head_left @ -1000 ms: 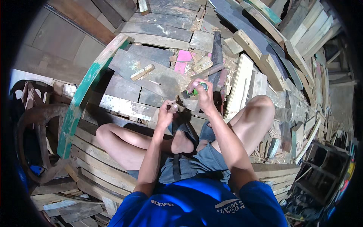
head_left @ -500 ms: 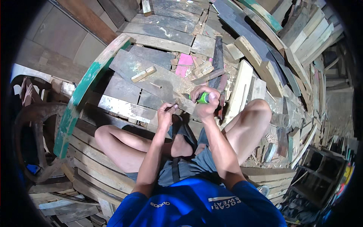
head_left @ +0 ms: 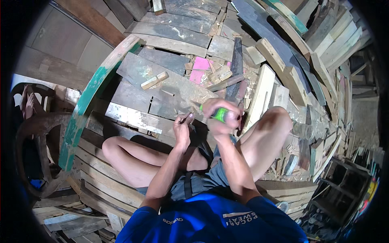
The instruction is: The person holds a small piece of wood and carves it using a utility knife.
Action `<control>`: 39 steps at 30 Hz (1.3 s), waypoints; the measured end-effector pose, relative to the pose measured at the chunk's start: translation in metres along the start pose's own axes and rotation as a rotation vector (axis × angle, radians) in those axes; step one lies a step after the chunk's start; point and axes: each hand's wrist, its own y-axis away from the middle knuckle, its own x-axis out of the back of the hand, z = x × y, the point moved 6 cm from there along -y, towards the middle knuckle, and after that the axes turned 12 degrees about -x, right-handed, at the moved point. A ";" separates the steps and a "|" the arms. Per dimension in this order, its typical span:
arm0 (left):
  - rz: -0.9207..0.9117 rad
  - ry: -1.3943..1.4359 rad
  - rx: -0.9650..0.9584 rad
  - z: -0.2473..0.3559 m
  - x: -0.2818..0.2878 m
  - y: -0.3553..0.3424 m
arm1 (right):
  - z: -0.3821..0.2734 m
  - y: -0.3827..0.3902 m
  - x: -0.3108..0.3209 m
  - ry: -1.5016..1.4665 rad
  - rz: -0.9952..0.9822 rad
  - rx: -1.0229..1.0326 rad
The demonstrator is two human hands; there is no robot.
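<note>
My right hand (head_left: 217, 127) is wrapped round a tool with a green-and-black handle (head_left: 220, 114); motion blurs the hand, and the tool's working end does not show clearly. Just left of it, my left hand (head_left: 182, 128) has its fingers pinched together near the thumb. Whatever lies in that pinch is too small to make out. Both hands hover over the worn grey boards (head_left: 133, 95) between my bent knees. Beyond the left hand, a short wooden block (head_left: 154, 80) rests on a board, with a thin stick (head_left: 167, 92) close by.
A curved beam with flaking green paint (head_left: 91, 93) runs along the left. Pink scraps (head_left: 200, 69), wood offcuts (head_left: 221, 75) and a dark bar (head_left: 237, 60) lie ahead. Beside my right knee is a pale plank (head_left: 259, 99). Another person's bare limbs (head_left: 28, 101) show at far left.
My right hand has turned and shifted slightly right with the green-handled tool, and the pointed end seen before is now blurred or hidden. My left hand has moved a little right.
</note>
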 end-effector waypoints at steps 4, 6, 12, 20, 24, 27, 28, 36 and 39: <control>0.005 0.004 -0.007 -0.003 0.008 0.004 | 0.034 0.005 0.000 0.097 -0.066 -0.054; 0.020 0.041 -0.045 -0.005 0.008 -0.004 | 0.019 0.000 -0.003 0.030 -0.030 -0.020; -0.048 -0.063 0.109 0.001 -0.001 -0.001 | 0.006 -0.003 0.007 0.053 -0.029 0.027; -0.158 -0.830 -0.575 0.040 -0.008 0.009 | 0.030 0.006 0.025 0.117 0.014 -0.105; -0.174 -0.819 -0.637 0.048 -0.013 0.013 | 0.031 0.010 0.029 0.124 0.065 -0.112; -0.191 -0.856 -0.664 0.051 -0.018 0.016 | 0.036 0.013 0.034 0.126 0.103 -0.107; -0.232 -0.843 -0.642 0.052 -0.021 0.018 | 0.037 0.013 0.036 0.110 0.111 -0.114; -0.331 -0.802 -0.686 0.046 -0.029 0.020 | 0.038 0.013 0.046 0.028 0.129 -0.153; -0.316 -0.731 -0.656 0.048 -0.032 0.018 | 0.037 0.013 0.046 -0.025 0.139 -0.140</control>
